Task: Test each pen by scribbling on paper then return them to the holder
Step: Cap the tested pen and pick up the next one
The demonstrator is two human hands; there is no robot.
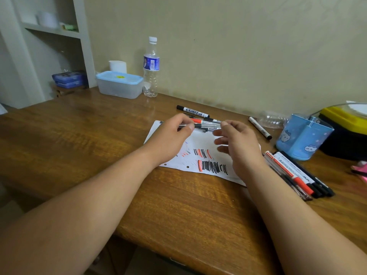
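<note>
Pinching a slim clear pen [182,125] between thumb and curled fingers, the left hand [170,135] hovers over the scribbled white paper [202,140]. The right hand [238,145] holds nothing, its fingers loosely spread beside a heap of markers [210,124]. On the glossy wooden table [99,135], a blue plastic holder [303,137] stands right, with a row of pens [294,171] lying near it.

At the tabletop's [79,132] far edge, against the wall [238,46], a clear water bottle [151,68] stands just beside a blue-lidded plastic box [119,85]; a white tub [118,66] behind it; stacked blue cases [68,79] further left; far right, a yellow-topped black box [345,124]
</note>
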